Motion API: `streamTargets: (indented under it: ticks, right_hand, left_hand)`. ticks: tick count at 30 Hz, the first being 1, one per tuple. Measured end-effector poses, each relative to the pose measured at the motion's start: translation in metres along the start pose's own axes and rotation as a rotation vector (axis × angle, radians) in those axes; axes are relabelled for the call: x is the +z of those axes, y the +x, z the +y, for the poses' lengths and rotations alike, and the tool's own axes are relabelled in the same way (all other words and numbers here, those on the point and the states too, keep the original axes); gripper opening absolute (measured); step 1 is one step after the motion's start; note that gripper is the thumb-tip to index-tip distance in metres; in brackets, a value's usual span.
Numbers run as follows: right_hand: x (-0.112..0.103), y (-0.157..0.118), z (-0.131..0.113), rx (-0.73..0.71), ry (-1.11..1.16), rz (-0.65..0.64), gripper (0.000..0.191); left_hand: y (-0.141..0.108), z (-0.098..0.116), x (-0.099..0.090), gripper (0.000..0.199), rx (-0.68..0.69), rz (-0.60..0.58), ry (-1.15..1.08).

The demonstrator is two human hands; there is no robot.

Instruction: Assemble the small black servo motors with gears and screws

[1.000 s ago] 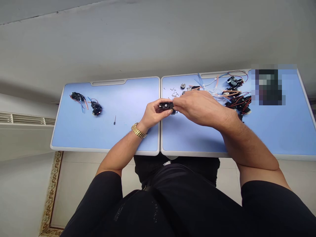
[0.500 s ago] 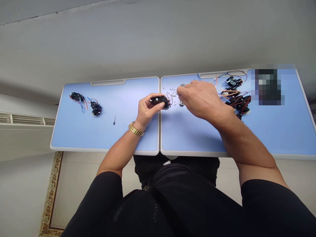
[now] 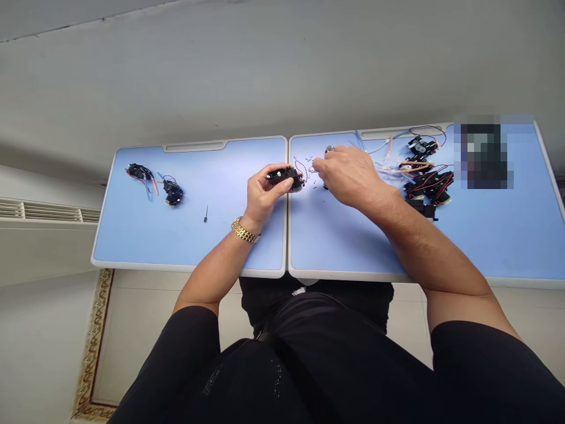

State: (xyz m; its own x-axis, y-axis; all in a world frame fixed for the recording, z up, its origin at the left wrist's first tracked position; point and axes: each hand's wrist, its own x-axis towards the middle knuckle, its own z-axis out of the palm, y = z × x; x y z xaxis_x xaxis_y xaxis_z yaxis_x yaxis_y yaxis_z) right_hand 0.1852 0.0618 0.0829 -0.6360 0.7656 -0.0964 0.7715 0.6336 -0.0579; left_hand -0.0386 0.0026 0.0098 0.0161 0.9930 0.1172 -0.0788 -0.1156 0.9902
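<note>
My left hand (image 3: pixel 263 193) is closed around a black plastic mechanism with wires (image 3: pixel 291 175), its thumb pressed on the near side. Thin red and dark wires loop out from the mechanism's right end. To its right, my right hand (image 3: pixel 346 176) is pinched, fingertips down at the scattered small screws (image 3: pixel 310 159). Whatever is between those fingertips is too small or hidden to make out. Partly covered by this hand, a round shiny metal piece (image 3: pixel 329 149) shows behind the knuckles.
Several similar black mechanisms (image 3: pixel 426 185) with wires and orange and blue strips lie at the right. Two more mechanisms (image 3: pixel 173 192) and a small screwdriver-like tool (image 3: pixel 206 214) rest on the left blue tabletop (image 3: pixel 145 235). A seam divides the two tabletops. A blurred dark patch covers the far right.
My right hand has shifted slightly left and lower, its fingertips now among the screws. My left hand keeps its hold on the mechanism, almost unmoved.
</note>
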Motion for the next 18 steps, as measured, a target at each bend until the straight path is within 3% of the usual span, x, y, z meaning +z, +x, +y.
streamTargets:
  ticks: [4,9,14,18]
  right_hand:
    - [-0.023,-0.015,0.001,0.051,0.064,0.055,0.044]
    - [-0.055,-0.041,0.004,0.129,0.151,0.218,0.045]
    - [-0.07,-0.054,0.01,0.242,0.248,0.443,0.051]
    - [-0.075,-0.058,0.01,0.305,0.219,0.458,0.059]
  left_hand:
    - [0.0,-0.001,0.0,0.05,-0.012,0.006,-0.016]
    - [0.002,-0.003,0.0,0.049,-0.025,0.028,-0.046]
    - [0.004,-0.005,0.001,0.049,-0.03,0.031,-0.037]
    - [0.004,-0.006,-0.001,0.052,-0.047,0.048,-0.033]
